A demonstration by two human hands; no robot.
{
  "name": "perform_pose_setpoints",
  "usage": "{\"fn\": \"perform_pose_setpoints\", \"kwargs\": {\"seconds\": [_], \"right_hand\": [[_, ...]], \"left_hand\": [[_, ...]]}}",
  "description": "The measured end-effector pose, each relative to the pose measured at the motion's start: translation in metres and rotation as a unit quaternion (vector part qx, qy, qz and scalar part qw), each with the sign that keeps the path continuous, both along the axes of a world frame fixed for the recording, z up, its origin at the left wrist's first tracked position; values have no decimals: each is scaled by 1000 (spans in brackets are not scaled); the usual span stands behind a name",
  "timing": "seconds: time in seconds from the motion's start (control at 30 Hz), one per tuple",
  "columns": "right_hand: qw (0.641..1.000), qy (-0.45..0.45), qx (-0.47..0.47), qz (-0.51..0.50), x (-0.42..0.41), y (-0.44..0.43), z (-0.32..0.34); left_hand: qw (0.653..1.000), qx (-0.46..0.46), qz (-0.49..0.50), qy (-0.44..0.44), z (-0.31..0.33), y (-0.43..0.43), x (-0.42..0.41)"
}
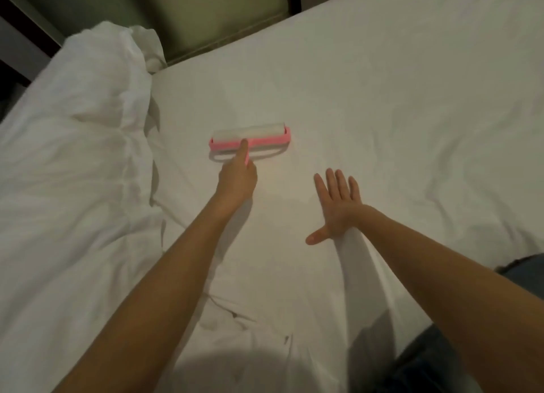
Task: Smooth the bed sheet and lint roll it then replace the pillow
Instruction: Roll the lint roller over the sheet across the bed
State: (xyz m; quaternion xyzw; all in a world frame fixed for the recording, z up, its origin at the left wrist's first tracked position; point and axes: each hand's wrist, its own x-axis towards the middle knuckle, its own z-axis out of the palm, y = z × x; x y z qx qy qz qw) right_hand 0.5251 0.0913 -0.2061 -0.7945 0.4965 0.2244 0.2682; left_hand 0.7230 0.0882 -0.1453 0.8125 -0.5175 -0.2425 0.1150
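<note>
Starting nearest, what lies at six o'clock?

Creased bed sheet (pixel 259 274), white, with small folds bunched low; dark blue fabric (pixel 524 270) shows at four o'clock, right at the edge; what it is I cannot tell.

And the hands?

Two bare arms reach in from seven and five o'clock; the right hand (pixel 338 210) lies flat on the sheet, fingers straight, thumb spread toward eight o'clock; it holds nothing. The left hand (pixel 237 183) sits at its ten o'clock, near but apart; it grips the pink handle (pixel 248 159) of the lint roller (pixel 250 137), forefinger (pixel 243 151) laid straight along it toward twelve o'clock; the other fingers are hidden under the hand.

Where is the roller itself?

On the sheet at twelve o'clock of the left hand, near the middle of the view; its white roll lies crosswise, nine to three, in a pink frame.

Farther out?

Heaped white bedding (pixel 73 157) fills nine o'clock, beside the roller's left end but apart; whether a pillow lies in it I cannot tell; the sheet runs on with faint wrinkles toward two o'clock; at twelve o'clock the mattress edge meets a pale green panel (pixel 206 15).
</note>
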Motion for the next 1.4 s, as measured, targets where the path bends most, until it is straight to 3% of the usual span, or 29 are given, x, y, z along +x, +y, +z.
{"fn": "perform_pose_setpoints", "kwargs": {"seconds": [0.13,0.33,0.47,0.63,0.73,0.9,1.17,1.3,1.4], "right_hand": [[1000,7,30,5,2,-5,-2],[999,16,42,11,2,-8,-2],[1000,0,30,-1,2,-3,3],[999,-36,-27,-27,-4,7,0],[996,-47,-53,-52,-5,13,0],[993,-55,-60,-88,-8,21,-4],[990,-56,-62,-111,-31,42,-2],[992,-56,-62,-94,-39,41,-3],[993,-50,-51,-92,-37,39,-4]], "left_hand": [[999,12,10,29,-1,8,-19],[991,103,-68,-48,27,127,-37],[994,61,-62,-61,17,66,-23],[998,36,-36,32,23,-37,-43],[995,79,-57,-15,38,-21,-61],[990,120,-75,10,37,82,-63],[998,47,-36,23,23,-5,-80],[997,73,-36,1,26,51,-87],[996,78,-21,45,32,115,-70]]}}
